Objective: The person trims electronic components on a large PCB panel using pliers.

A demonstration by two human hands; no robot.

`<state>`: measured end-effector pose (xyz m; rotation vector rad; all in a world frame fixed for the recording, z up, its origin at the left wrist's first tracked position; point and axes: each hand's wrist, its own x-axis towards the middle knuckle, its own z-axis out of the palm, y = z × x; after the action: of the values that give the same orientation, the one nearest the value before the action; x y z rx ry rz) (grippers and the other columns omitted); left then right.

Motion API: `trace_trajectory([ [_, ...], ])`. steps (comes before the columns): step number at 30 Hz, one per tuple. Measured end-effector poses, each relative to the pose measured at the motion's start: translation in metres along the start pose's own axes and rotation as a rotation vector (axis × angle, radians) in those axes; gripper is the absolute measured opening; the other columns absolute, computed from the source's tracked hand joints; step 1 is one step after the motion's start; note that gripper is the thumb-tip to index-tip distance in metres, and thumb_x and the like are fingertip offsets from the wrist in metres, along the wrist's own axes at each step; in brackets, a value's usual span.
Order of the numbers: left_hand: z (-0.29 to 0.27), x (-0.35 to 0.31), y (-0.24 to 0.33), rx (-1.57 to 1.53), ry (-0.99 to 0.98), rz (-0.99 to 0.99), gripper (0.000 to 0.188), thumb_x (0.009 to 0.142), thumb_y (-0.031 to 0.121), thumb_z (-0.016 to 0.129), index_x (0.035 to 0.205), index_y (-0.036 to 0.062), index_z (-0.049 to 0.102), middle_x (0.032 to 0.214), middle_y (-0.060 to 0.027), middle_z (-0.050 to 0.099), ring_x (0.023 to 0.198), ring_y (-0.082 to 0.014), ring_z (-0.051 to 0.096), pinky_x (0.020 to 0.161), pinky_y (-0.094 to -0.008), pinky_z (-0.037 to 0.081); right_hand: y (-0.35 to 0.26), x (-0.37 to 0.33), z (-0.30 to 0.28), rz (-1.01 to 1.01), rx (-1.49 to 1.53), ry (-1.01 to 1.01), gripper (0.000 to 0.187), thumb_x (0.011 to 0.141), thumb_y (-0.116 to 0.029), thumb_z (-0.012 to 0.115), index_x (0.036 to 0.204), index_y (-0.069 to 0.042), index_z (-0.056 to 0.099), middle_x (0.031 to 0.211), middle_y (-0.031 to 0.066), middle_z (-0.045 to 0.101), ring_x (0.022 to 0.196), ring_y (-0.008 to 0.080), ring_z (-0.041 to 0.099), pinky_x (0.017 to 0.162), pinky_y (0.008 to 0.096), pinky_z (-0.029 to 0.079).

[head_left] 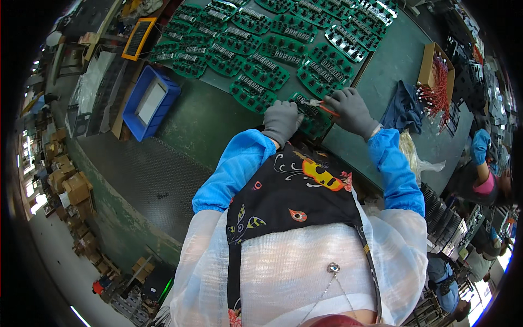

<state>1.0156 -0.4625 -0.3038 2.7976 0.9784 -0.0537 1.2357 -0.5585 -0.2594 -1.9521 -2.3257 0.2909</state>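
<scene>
Left hand (281, 121) presses fingers together on a green board (309, 115) at the table's (207, 117) near edge; right hand (352, 111) clamps orange-handled cutters (322, 106). Bare table lies left.

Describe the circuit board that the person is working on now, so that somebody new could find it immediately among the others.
On the green worktable lie many rows of green circuit boards. The worked circuit board is the one nearest the person's body. It alone lies between two grey-gloved hands: the left hand rests on it, while the right hand holds an orange-handled tool over it.
</scene>
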Motion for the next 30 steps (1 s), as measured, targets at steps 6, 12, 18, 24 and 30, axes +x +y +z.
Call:
trace_trajectory([
  [6,0.004,0.001,-0.002,0.051,-0.069,-0.016,0.034,0.079,0.042,0.067,0.094,0.0114,0.06,0.088,-0.0062,0.061,0.085,-0.0252,0.059,0.067,-0.0392,0.052,-0.03,-0.034,-0.019,0.02,0.375,0.061,0.059,0.062,-0.006,0.07,0.12,-0.014,0.058,0.104,0.0095,0.056,0.101,0.0296,0.054,0.087,0.0401,0.042],
  [12,-0.045,-0.003,-0.014,-0.576,-0.215,-0.232,0.055,0.083,0.047,0.066,0.125,0.0128,0.058,0.106,-0.0081,0.064,0.094,-0.0255,0.062,0.074,-0.0339,0.051,-0.039,-0.044,-0.022,0.283,0.308,0.195,0.061,0.062,-0.009,0.071,0.122,-0.013,0.057,0.106,0.0101,0.056,0.101,0.0307,0.054,0.086,0.0397,0.043],
  [18,-0.038,-0.004,-0.02,-1.877,-0.228,-0.537,0.048,0.092,0.035,0.061,0.127,0.0027,0.054,0.097,-0.0037,0.063,0.081,-0.0137,0.059,0.068,-0.0257,0.048,-0.085,-0.015,-0.029,0.199,0.321,0.2,0.063,0.064,-0.017,0.072,0.125,-0.012,0.055,0.11,0.0112,0.055,0.103,0.0306,0.053,0.087,0.0414,0.042],
  [24,-0.025,-0.004,-0.053,-1.764,-0.144,-0.62,0.036,0.093,0.026,0.06,0.117,-0.0001,0.06,0.086,-0.0023,0.064,0.074,-0.0108,0.057,0.065,-0.0256,0.047,-0.053,-0.013,-0.021,0.299,0.192,0.11,0.062,0.066,-0.019,0.07,0.126,-0.014,0.054,0.108,0.0109,0.054,0.104,0.0309,0.051,0.084,0.0424,0.042],
  [30,-0.045,0.012,-0.016,-0.428,-0.285,-0.3,0.055,0.077,0.049,0.067,0.12,0.0139,0.063,0.102,-0.0131,0.068,0.097,-0.032,0.064,0.08,-0.0444,0.049,0.0,0.028,-0.024,0.063,0.021,0.073,0.059,0.065,-0.017,0.07,0.122,-0.013,0.057,0.105,0.0085,0.056,0.103,0.028,0.052,0.088,0.0408,0.04],
])
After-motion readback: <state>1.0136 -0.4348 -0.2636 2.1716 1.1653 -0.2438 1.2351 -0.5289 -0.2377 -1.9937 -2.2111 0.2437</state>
